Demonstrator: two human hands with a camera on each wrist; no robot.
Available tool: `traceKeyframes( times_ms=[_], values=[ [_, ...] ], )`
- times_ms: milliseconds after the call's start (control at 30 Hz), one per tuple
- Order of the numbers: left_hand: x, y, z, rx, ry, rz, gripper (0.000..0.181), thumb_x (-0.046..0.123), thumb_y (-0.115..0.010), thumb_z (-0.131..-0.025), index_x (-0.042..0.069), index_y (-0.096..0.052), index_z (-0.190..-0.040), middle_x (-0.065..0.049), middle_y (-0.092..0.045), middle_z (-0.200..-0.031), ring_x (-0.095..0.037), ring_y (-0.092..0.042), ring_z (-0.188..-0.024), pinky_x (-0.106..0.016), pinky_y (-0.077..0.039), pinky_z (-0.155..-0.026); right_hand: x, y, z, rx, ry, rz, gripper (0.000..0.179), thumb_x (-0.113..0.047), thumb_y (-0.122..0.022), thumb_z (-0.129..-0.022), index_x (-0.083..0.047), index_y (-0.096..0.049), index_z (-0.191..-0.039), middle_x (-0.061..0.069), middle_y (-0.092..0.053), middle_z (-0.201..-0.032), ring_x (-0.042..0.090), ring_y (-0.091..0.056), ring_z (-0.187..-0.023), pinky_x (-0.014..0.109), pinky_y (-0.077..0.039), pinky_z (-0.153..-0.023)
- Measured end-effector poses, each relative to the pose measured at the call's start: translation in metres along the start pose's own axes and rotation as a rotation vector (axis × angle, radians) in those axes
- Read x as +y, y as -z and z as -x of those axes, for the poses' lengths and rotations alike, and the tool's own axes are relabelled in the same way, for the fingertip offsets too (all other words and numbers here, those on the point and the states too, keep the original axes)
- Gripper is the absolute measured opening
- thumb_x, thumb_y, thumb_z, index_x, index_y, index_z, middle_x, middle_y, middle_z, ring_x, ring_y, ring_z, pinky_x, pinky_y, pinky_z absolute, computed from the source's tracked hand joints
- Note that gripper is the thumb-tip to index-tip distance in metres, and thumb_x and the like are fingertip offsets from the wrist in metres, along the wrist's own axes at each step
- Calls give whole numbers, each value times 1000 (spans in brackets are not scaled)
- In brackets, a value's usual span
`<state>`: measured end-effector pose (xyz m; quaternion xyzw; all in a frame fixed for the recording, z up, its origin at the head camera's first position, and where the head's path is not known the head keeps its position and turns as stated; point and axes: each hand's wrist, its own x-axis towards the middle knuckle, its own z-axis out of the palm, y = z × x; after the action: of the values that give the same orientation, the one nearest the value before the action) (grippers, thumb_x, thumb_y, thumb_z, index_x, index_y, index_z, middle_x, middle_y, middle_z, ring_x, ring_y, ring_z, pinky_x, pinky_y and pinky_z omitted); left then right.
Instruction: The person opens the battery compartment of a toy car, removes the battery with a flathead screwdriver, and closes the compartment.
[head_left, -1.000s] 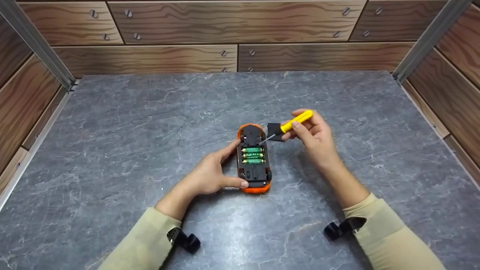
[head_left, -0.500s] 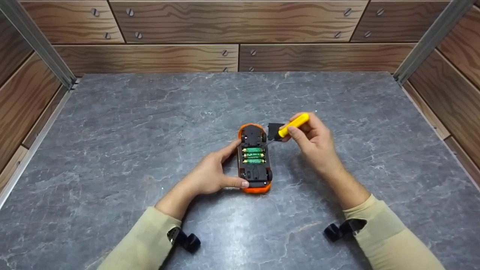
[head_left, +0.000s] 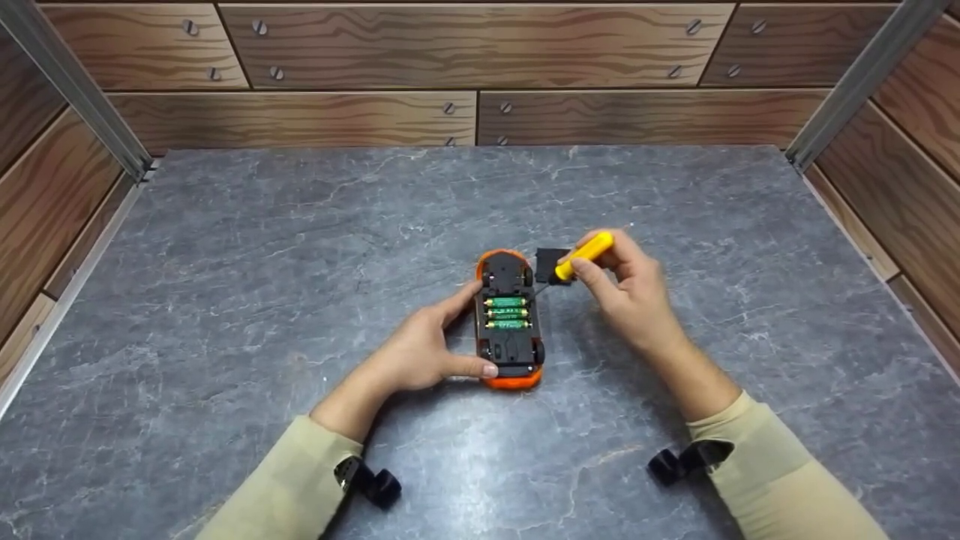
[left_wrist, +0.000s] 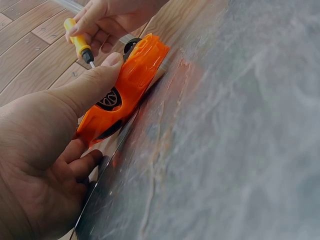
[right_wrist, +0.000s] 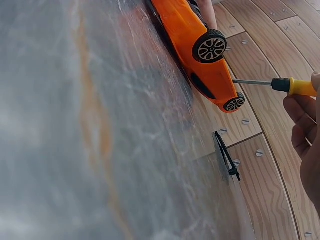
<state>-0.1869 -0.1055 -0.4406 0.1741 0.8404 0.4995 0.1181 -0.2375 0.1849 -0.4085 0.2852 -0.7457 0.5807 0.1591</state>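
pinched in right hand (head_left: 636, 296): screwdriver (head_left: 585, 256), shifted beside top battery (head_left: 506, 302); gripped in left hand (head_left: 418, 349): toy car (head_left: 514, 349); still seated: three batteries (head_left: 508, 313).

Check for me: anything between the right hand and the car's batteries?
Only the screwdriver that the right hand holds, its shaft reaching toward the batteries; nothing visible blocks it. The cover is off, beside the car; the left hand grips the opposite side.
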Motion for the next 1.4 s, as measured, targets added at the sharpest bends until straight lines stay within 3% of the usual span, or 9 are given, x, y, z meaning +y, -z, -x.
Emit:
traceKeyframes(
  times_ms=[367,800,1400],
  values=[
    [1,0,0,0,-6,2,120,36,-100,-73,23,-29,-169,-5,-40,-167,-16,-34,-154,-37,-23,-128,0,0,0,-9,-11,-6,12,6,-68,-99,10,-63,-110,15,-74,-98,19,-73,-88,26,-60,-80],
    [0,0,0,-4,-8,-2,122,37,-99,-73,21,-27,-169,-6,-38,-168,-17,-34,-154,-35,-22,-128,-4,-4,1,0,-19,26,29,6,-72,-97,9,-58,-123,15,-77,-101,17,-74,-90,26,-61,-83],
    [0,0,0,-2,-8,2,120,37,-99,-74,22,-28,-169,-3,-38,-168,-15,-33,-154,-34,-23,-128,-5,-4,0,-2,-9,30,27,7,-73,-96,10,-60,-119,15,-76,-99,17,-74,-88,25,-62,-80]
  ],
)
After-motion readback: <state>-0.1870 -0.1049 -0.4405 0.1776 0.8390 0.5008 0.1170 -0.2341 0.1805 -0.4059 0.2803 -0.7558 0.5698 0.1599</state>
